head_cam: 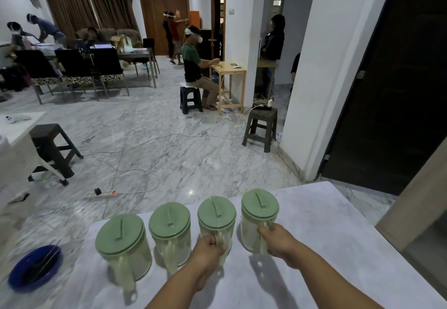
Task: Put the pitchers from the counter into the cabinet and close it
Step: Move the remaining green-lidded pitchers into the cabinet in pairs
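Several clear plastic pitchers with green lids stand in a row on the white counter (321, 248). My left hand (208, 250) grips the handle of the third pitcher (216, 214). My right hand (278, 241) is closed around the handle of the rightmost pitcher (260, 208). The two pitchers on the left, one at the far left (121, 241) and its neighbour (169, 221), stand untouched with their handles toward me. All of them are upright on the counter. A pale wooden panel (411, 202), perhaps the cabinet's edge, shows at the right.
A blue bowl (35, 268) with dark utensils lies low at the left. Past the counter's far edge is marble floor with cables, a power strip (102, 195) and dark stools (262, 128). People sit and stand further back. A dark doorway (396, 78) is at the right.
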